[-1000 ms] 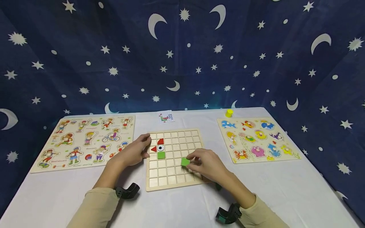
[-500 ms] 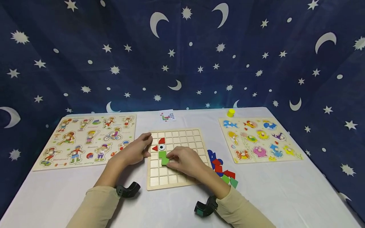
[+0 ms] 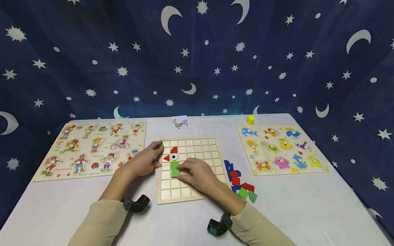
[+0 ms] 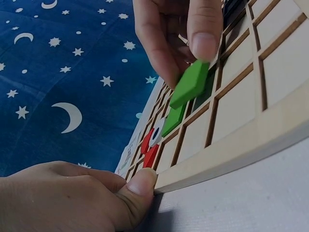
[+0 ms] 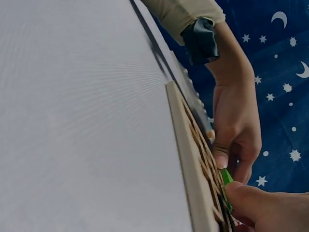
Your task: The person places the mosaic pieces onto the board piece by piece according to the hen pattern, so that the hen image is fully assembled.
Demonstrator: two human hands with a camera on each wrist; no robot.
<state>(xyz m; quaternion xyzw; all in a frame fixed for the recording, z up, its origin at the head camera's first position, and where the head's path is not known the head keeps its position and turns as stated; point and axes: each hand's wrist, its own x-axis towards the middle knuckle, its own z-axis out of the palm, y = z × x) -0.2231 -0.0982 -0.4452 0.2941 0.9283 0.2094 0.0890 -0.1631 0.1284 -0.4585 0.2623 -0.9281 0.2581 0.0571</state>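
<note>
A wooden grid board (image 3: 197, 145) lies in the middle of the table. My left hand (image 3: 143, 161) holds its left edge, thumb against the rim in the left wrist view. Between thumb and fingers, my right hand (image 3: 198, 175) pinches a green square tile (image 4: 190, 86), tilted close over the cell below another green square tile (image 3: 174, 165). Above that second tile sits a white tile with a black eye dot (image 3: 174, 156). A red triangle (image 3: 167, 158) lies left of the eye tile, and a red quarter-circle tile (image 3: 174, 149) above it.
Loose blue, red and green tiles (image 3: 236, 181) lie right of the board. Behind it is a pattern card (image 3: 180, 122). A sports puzzle board (image 3: 86, 162) stands left, a sea-animal puzzle board (image 3: 271, 157) right, and a yellow cylinder (image 3: 250, 119) at the back.
My right hand has carried the green square tile leftward across the board, to just below the other green tile. My left hand has stayed at the board's left edge.
</note>
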